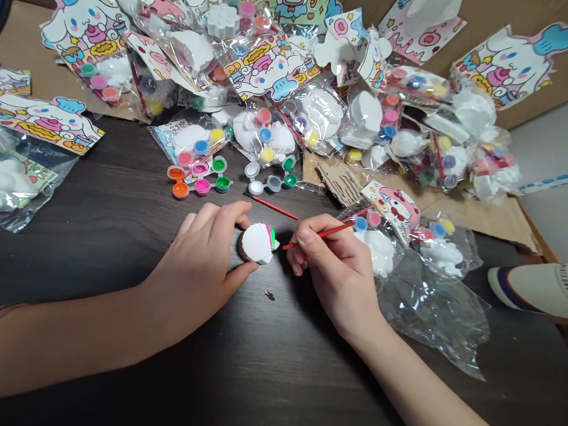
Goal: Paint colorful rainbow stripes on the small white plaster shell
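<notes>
- Centre of the dark wood-grain bench (227, 382): a small white ridged shell-shaped piece (256, 242) with a pink and a green band along its right edge; directions below are taken from it.
- At 9 o'clock, the left hand (205, 242) is part closed, pinching the shell-shaped piece between its fingers on the far-left rim and its thumb on the near edge.
- At 3 o'clock, the right hand (337, 261) is closed in a pen grip on a thin red-handled paintbrush (329, 231), its tip just beside the green band; whether they touch is hard to tell.
- At 1 o'clock, a second red paintbrush (277, 208) lies on the bench.
- Toward 11 o'clock, open orange, pink and green paint pots (201, 186); at 12, a strip of white, grey and green paint pots (273, 183).
- At 5 o'clock, a small dark smear (269, 295).
- Around 4 o'clock, a crumpled clear plastic bag (435, 314); at 3, far right, a pale cup with a blue band (543, 286).
- Beyond, from 11 to 2 o'clock, a heap of clear packets (318, 112) holding white figures and paint pots.
</notes>
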